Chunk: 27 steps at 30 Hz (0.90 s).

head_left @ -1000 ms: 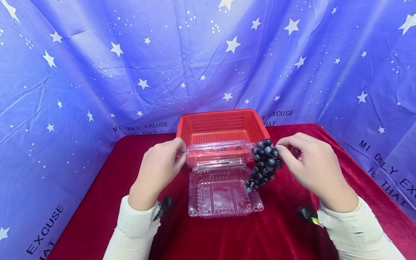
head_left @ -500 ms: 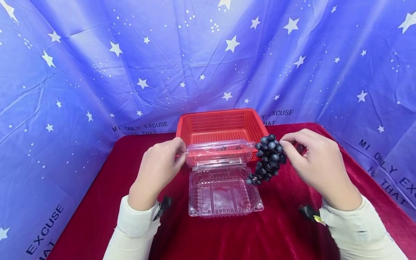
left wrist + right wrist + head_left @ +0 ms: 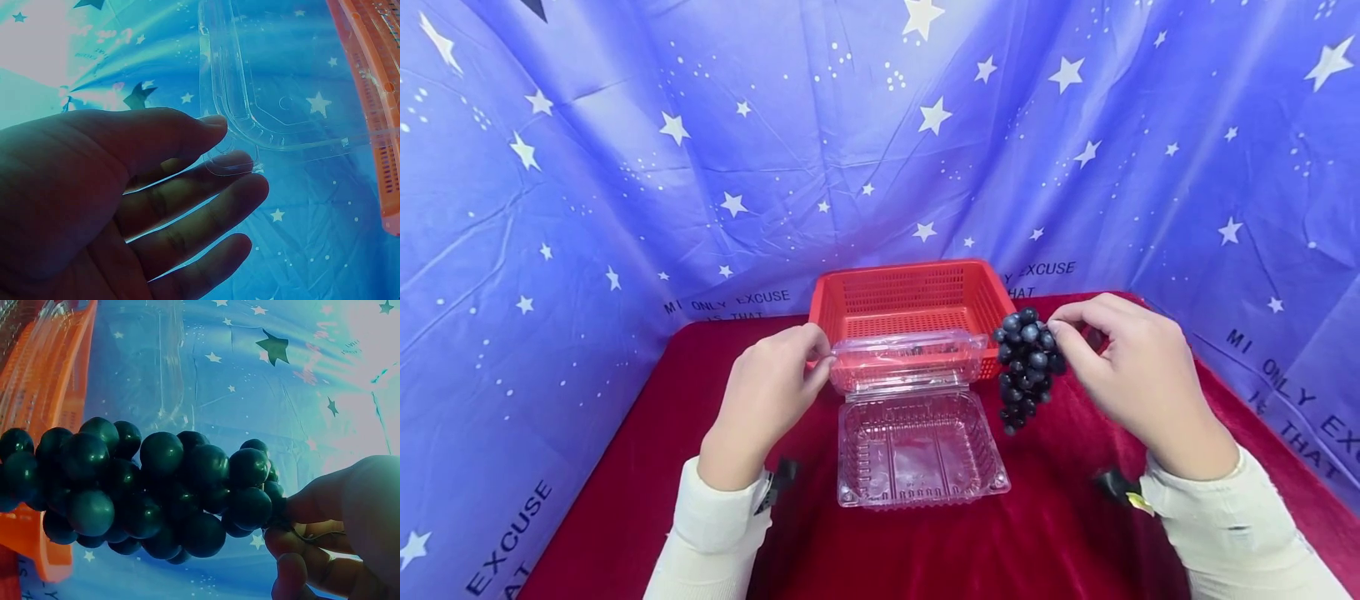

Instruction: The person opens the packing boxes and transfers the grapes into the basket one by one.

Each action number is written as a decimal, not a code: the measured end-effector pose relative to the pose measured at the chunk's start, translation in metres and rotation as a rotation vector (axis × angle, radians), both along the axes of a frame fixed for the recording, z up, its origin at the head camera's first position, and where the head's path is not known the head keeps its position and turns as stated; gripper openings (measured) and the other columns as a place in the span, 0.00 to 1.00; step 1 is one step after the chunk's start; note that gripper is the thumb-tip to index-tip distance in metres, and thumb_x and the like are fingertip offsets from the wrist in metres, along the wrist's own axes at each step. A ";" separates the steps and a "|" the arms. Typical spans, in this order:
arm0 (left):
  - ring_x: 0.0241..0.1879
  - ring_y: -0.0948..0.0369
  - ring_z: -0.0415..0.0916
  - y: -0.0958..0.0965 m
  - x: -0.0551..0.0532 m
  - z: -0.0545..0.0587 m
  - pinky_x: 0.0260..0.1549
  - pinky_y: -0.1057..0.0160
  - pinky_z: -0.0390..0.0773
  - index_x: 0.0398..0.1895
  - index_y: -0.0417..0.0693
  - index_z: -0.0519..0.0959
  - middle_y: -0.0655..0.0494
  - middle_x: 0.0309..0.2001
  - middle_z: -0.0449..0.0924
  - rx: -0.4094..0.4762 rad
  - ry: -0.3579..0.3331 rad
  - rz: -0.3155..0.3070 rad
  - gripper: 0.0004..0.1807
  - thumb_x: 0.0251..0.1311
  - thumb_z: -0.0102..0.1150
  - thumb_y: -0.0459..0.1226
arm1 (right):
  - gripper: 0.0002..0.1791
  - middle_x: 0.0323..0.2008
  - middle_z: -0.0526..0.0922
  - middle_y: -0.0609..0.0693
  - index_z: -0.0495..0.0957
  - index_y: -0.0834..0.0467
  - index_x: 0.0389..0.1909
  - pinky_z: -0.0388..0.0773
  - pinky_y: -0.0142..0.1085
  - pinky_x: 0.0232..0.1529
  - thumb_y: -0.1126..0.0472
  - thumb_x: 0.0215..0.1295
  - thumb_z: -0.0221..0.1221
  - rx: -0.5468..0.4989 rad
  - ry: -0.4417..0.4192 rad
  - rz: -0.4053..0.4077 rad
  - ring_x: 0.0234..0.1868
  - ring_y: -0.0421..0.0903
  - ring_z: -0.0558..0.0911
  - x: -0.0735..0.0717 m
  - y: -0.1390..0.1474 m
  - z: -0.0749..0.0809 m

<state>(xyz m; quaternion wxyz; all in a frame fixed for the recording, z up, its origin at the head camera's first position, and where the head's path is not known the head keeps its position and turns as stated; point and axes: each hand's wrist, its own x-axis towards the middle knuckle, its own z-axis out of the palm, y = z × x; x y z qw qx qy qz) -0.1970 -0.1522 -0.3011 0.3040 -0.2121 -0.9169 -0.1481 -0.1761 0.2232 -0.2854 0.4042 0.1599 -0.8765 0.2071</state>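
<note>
A clear plastic clamshell box point(image 3: 917, 454) lies with its lid raised on the cloth. My left hand point(image 3: 775, 383) pinches the left corner of the lid point(image 3: 902, 360) between thumb and index finger, and the left wrist view shows that corner point(image 3: 231, 159) with the other fingers spread below. From my right hand point(image 3: 1127, 367) hangs a bunch of dark grapes point(image 3: 1028, 362), its top pinched between thumb and fingers. The grapes point(image 3: 181, 494) hang just right of the box, above the cloth. In the right wrist view a thin stem shows at the fingertips point(image 3: 294, 540).
Behind the clamshell stands a red perforated basket point(image 3: 917, 275), partly seen through the lid. Dark red velvet cloth point(image 3: 940, 554) covers the table. A blue star-printed curtain point(image 3: 820, 125) closes off the back and sides.
My right hand has moved slightly up and to the right with the grapes, which have swung from over the box's right side to beside it. The left hand keeps its hold on the lid.
</note>
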 end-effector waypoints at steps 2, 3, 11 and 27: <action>0.24 0.60 0.78 -0.001 0.000 0.000 0.24 0.57 0.80 0.32 0.51 0.79 0.57 0.28 0.84 0.000 0.003 0.004 0.07 0.59 0.70 0.35 | 0.05 0.28 0.83 0.39 0.88 0.46 0.35 0.63 0.30 0.30 0.60 0.63 0.66 0.012 0.003 -0.005 0.26 0.32 0.69 -0.001 0.001 0.004; 0.24 0.60 0.78 -0.001 0.000 0.000 0.24 0.57 0.80 0.32 0.51 0.79 0.58 0.28 0.83 -0.001 0.006 0.004 0.07 0.59 0.70 0.35 | 0.05 0.28 0.83 0.39 0.88 0.46 0.35 0.63 0.30 0.30 0.60 0.63 0.66 0.018 0.003 -0.009 0.26 0.32 0.68 -0.002 0.001 0.007; 0.24 0.59 0.79 -0.002 -0.001 0.000 0.23 0.57 0.80 0.33 0.51 0.80 0.58 0.29 0.84 -0.007 0.031 0.001 0.07 0.59 0.71 0.35 | 0.05 0.26 0.80 0.39 0.89 0.45 0.35 0.60 0.30 0.25 0.58 0.64 0.65 0.051 -0.010 -0.052 0.24 0.31 0.66 -0.009 0.001 0.019; 0.23 0.60 0.76 0.000 -0.003 -0.001 0.23 0.55 0.78 0.33 0.53 0.79 0.60 0.28 0.82 0.012 0.048 0.005 0.09 0.57 0.72 0.33 | 0.07 0.27 0.82 0.42 0.89 0.45 0.37 0.65 0.41 0.23 0.54 0.69 0.62 0.037 -0.054 -0.084 0.25 0.40 0.71 -0.035 0.000 0.035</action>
